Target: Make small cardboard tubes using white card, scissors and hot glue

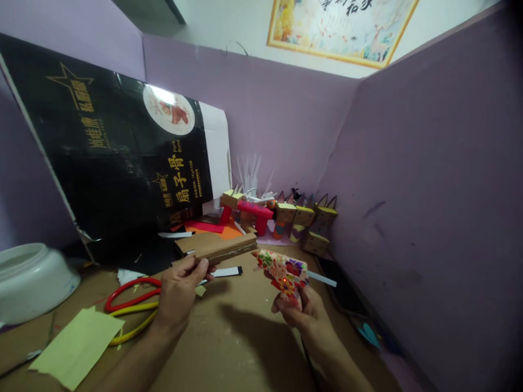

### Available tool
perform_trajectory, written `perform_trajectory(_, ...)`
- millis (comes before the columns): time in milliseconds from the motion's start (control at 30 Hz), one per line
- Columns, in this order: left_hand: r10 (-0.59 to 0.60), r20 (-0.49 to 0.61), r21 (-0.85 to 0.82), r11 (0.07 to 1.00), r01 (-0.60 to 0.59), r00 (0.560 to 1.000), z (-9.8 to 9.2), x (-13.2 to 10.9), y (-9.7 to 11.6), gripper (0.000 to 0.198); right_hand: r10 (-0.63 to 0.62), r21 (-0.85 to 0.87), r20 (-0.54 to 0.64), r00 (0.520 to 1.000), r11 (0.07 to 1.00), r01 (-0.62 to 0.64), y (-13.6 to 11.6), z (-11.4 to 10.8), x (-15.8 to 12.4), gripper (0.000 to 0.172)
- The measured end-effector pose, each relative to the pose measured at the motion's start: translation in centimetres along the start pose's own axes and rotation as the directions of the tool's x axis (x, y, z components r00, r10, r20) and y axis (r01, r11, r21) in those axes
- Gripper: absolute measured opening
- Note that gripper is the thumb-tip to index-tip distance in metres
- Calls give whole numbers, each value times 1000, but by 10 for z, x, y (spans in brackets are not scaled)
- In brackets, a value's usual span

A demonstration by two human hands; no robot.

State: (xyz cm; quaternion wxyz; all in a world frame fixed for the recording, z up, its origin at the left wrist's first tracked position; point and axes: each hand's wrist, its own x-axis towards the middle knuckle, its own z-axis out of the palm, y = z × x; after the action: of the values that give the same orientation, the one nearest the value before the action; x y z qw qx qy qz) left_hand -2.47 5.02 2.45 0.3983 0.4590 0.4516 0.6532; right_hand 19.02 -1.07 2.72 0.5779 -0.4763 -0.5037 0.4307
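Note:
Pinched between the thumb and fingers of my left hand (180, 291) is a folded strip of brown cardboard (229, 249), its layered edge turned towards me. My right hand (300, 313) is wrapped round the handle of a flower-patterned hot glue gun (281, 269). A small orange light glows on the gun's side, and a clear glue stick (322, 279) pokes out of its back. The gun's nozzle points left, close to the right end of the cardboard. Beside my left wrist lie scissors with one red and one yellow handle (133, 294), their blades hidden.
Yellow-green paper (77, 345) and a white ceramic pot (36, 280) are at the left. A black printed carton (122, 158) leans against the purple partition (286, 120). Several cardboard animal figures (304, 215) stand at the back, near clear sticks (249, 174). A dark flat object (339, 288) lies at the right.

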Motion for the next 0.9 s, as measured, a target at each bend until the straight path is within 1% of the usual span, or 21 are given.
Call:
perform_trajectory(100,30,85,30,999,-33,996,-2,-1,-2,20,-20,-17,22,1000,1000,21,2,2,-2,31)
perform_trajectory(200,92,129,70,992,-102,987,-3,-5,0,20,-59,-70,26,998,996,61,4,2,-3,34)
perform_trajectory(300,148,148,115,980,-166,978,-1,-9,5,19,-102,-121,48,994,987,107,3,2,-4,30)
perform_trajectory(400,167,161,143,971,-191,973,2,-11,12,20,-131,-141,57,990,980,138,0,4,-5,26)
perform_trajectory(533,178,165,175,963,-206,970,4,-13,16,22,-85,-166,52,995,982,93,-2,7,-6,24)
perform_trajectory(633,175,155,186,961,-203,972,4,-14,17,23,-66,-161,74,995,984,77,-2,8,-7,22)
perform_trajectory(767,176,174,193,959,-209,969,5,-14,16,23,-54,-146,107,993,987,69,0,8,-6,17)
perform_trajectory(900,215,162,240,938,-250,963,6,-14,18,25,-39,-111,115,993,992,52,2,8,-6,15)
